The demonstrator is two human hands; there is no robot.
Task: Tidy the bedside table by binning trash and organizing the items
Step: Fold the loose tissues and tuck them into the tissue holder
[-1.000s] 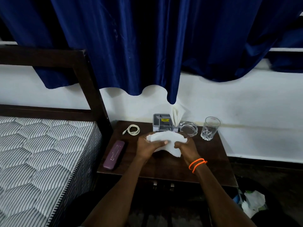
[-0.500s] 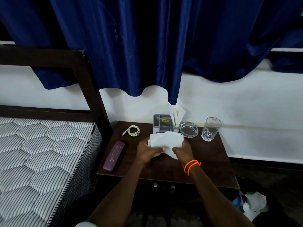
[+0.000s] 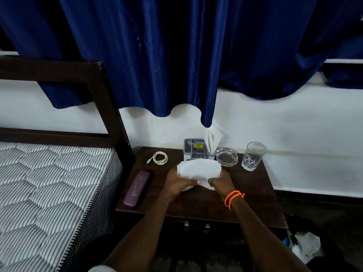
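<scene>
**Napkin stack in hand above bedside surface; sorting step under way**

Both hands grip one stack of white napkins over the middle of the surface. The left hand has its fingers clenched under the stack's near edge; the right hand is clenched on its right end. The stack bows upward between them.

Behind it stand a grey organizer with folded napkins upright in it, a glass ashtray and a drinking glass. A coiled cable and a purple case lie to the left.

Judgement: organizing is in hand. The next move calls for squaring the stack and seating it in the organizer, clear of the ashtray. Bagged trash sits on the floor at right.
</scene>
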